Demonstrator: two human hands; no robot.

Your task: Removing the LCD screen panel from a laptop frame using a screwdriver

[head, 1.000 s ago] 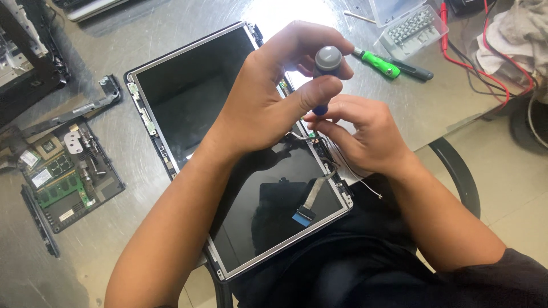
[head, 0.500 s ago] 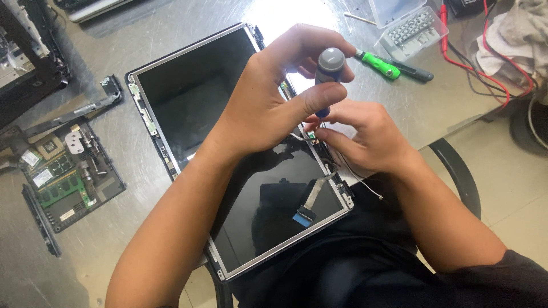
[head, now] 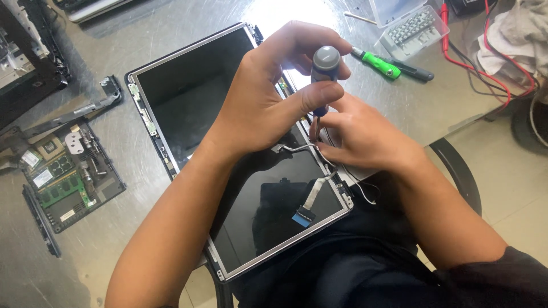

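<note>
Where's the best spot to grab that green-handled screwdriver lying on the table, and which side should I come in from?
Probably grip the green-handled screwdriver around its thick green grip, coming from above. It lies flat on the metal table with its handle bare on top, while the clear bit case sits close behind it and the left hand and right hand are busy in front of it.

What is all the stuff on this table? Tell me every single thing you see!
Screen panel: one, black with metal frame, lying flat mid-table.
Screwdriver: one, grey cap, blue shaft, upright over panel's right edge.
Flat cable: one, pale with blue end, on the panel.
Green screwdriver: one, lying behind the hands.
Bit case: one, clear, top right.
Circuit board: one, green, far left.
Red wires: a few, top right.
Left hand: gripping the screwdriver.
Right hand: at the screwdriver's tip.
</note>
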